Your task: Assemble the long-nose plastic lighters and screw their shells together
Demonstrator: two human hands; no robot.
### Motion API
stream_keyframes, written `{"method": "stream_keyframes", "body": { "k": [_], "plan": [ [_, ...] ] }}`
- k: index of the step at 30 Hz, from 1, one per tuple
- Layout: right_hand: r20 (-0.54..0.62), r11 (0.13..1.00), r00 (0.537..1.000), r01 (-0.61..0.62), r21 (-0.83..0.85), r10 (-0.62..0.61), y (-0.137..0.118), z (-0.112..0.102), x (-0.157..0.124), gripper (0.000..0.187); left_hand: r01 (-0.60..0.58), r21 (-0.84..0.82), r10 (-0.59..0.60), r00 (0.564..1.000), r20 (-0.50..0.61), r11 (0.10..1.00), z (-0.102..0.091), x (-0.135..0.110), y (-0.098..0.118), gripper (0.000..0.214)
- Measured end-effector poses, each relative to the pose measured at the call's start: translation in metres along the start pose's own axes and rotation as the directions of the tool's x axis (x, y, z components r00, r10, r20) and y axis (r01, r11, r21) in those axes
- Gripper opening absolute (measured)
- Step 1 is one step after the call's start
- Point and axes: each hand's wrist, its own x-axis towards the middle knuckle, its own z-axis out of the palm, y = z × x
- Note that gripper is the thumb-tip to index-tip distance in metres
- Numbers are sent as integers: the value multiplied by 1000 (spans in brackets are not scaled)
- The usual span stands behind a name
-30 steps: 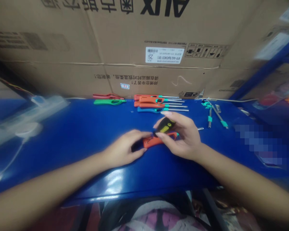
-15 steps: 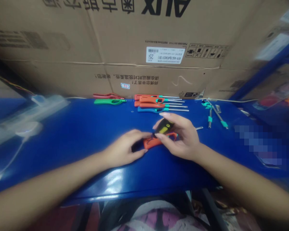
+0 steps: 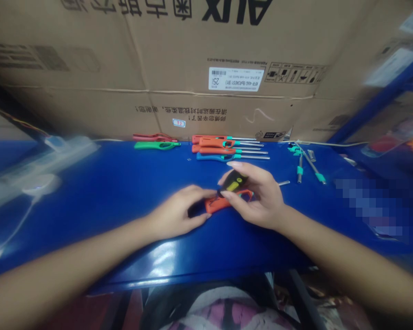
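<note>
In the head view, our left hand is holding the orange lighter on the worktop; our right hand is gripping a screwdriver over it. We are seemingly screwing; going on calls for a steady lighter and aligned tip.

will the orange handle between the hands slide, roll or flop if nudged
The orange handle would likely slide, as the blue table looks glossy. Its long shape with an open loop makes rolling unlikely, and its plastic-looking body is probably stiff.
</note>
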Motion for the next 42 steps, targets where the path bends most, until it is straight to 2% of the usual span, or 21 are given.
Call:
{"method": "stream_keyframes", "body": {
  "k": [8,19,27,33,38,42],
  "plan": [
    [-1,1000,1000,0,-23,0,-1,0,1,70,10,6,-10,1000,12,1000,-1,-1,0,43],
    [-7,995,995,-102,-18,102,-1,0,2,64,-8,25,8,1000,-9,1000,0,-1,-1,46],
    [4,997,997,-71,-6,71,-3,0,1,68,7,17,-7,1000,-2,1000,0,-1,0,46],
    [81,987,984,-162,8,161,-9,-2,6,70,17,23,-18,1000,1,1000,0,-1,0,43],
    [62,970,968,-243,-31,245,-7,0,16,61,135,-19,-136,988,-77,991,7,3,5,41],
    [58,964,975,-201,-177,214,-8,-4,27,53,248,-90,-256,963,-90,965,13,7,12,38]
  ]
}}
